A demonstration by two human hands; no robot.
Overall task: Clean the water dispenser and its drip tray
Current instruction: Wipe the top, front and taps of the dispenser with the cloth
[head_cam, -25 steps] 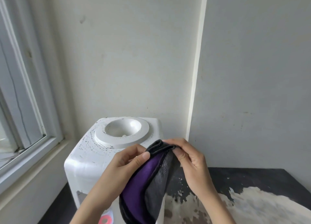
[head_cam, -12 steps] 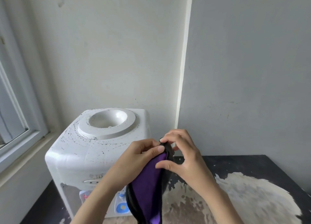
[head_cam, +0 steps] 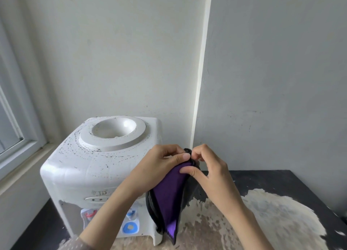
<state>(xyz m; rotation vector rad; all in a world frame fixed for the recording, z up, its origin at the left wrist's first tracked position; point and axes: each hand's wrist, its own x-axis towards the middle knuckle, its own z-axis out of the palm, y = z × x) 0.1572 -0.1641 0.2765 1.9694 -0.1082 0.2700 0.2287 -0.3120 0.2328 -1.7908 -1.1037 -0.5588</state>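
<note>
— What have the hands got hold of?

— A cloth (head_cam: pixel 170 199), purple on one face and dark grey on the other, just below the middle of the frame. Both hands meet at its top corner. The left hand (head_cam: pixel 159 167) has its fingers curled over the edge, thumb laid flat against the purple side. The right hand (head_cam: pixel 208 167) pinches the same corner, thumb pressed on the purple face and fingers bent down onto the rolled dark hem.

— So neither hand is slack?

— No, both are closed on the cloth, close enough that the fingertips nearly touch. The rest of the cloth hangs down in a point toward the bottom of the frame.

— And the water dispenser?

— The water dispenser (head_cam: pixel 90 171) stands at centre left, white and speckled with dark flecks, its round bottle well at the top. It sits on a dark table (head_cam: pixel 293 182) with a large worn pale patch. The cloth hangs in front of its right edge; whether it touches, I cannot tell. Two taps (head_cam: pixel 131 215) show low on the front, one red, one blue, partly behind the left forearm.
</note>
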